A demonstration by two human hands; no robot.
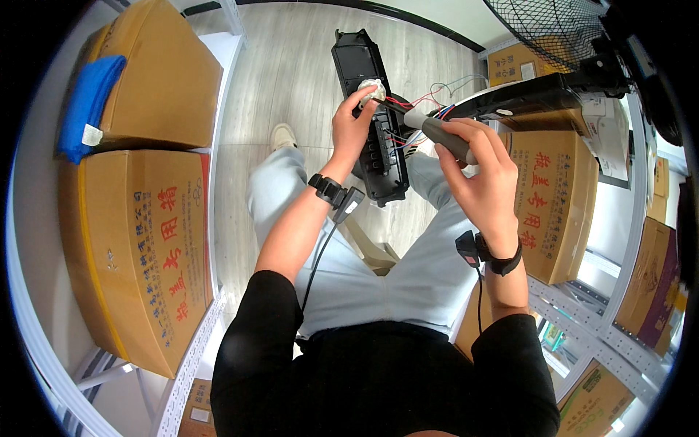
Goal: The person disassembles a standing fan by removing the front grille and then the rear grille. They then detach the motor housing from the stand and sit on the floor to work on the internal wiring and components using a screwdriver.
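Observation:
My left hand is closed, its thumb and fingers pinching a small round whitish part over a long black plastic housing. In my right hand is a screwdriver with a grey handle. Its dark shaft points left toward the round part, close to my left thumb; whether the tip touches is hard to see. Thin red and blue wires run from the housing toward the right. Several round buttons line the housing's near half, which lies between my legs.
A black fan with a wire guard leans in from the upper right, its black column reaching toward the housing. Cardboard boxes stand on the left shelf and the right shelf. A blue cloth-like bundle lies against a left box.

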